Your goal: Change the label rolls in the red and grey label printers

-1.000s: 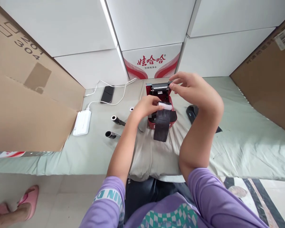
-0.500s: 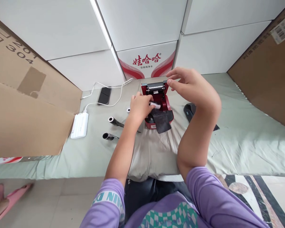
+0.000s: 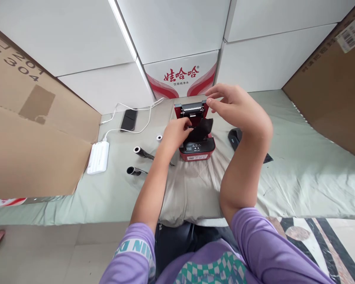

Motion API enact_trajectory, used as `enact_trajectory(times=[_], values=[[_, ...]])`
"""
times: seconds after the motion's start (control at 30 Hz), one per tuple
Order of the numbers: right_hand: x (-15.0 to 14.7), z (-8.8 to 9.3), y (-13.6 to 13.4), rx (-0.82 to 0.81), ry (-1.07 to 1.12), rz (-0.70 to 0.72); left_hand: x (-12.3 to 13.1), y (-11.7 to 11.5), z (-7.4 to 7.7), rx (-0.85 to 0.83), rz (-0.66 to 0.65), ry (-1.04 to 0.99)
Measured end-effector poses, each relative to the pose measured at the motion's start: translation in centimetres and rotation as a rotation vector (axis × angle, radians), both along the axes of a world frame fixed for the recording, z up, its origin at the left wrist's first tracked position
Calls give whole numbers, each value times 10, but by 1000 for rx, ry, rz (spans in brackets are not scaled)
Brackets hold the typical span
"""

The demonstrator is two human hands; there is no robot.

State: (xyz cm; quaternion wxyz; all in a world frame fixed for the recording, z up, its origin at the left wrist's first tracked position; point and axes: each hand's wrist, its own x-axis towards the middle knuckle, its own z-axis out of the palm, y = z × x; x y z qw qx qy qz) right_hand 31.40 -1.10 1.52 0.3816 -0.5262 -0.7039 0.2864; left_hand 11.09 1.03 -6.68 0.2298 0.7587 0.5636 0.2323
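A small red-and-black printer (image 3: 197, 152) sits on the cloth in front of me, its lid (image 3: 192, 108) raised. My left hand (image 3: 179, 133) reaches into the bay from the left, fingers closed on a paper roll whose loose black strip (image 3: 201, 130) sticks up to the right. The hand and the strip hide the roll's core. At the lid's upper right corner, my right hand (image 3: 227, 102) has its thumb on the edge and its fingers curved behind it. Two rolls with black tails, a dark-tailed roll (image 3: 140, 152) and a black roll (image 3: 133, 170), lie left of my forearm.
A small white roll (image 3: 159, 138) lies behind my left wrist. Farther left are a phone (image 3: 128, 120) and a white power bank (image 3: 98, 157) with a cable. A black device (image 3: 235, 138) is partly behind my right forearm. Cardboard boxes (image 3: 32, 150) flank both sides; white cartons (image 3: 180, 75) stand behind.
The roll's black strip, which hung down over the printer's front, now points up and right, uncovering the front panel. My right hand stays at the lid. The pink-shoed foot has moved mostly out of view.
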Motion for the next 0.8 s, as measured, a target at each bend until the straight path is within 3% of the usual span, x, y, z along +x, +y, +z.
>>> enact_trajectory(times=[0.2,0.47,0.8], values=[[-3,0,2,9,-38,6,8,-2,-1,130,30,179],[-4,-2,3,-4,-6,15,-4,3,-2,5,-43,-64],[-5,-6,6,7,-24,24,14,-5,-2,41,-35,356]])
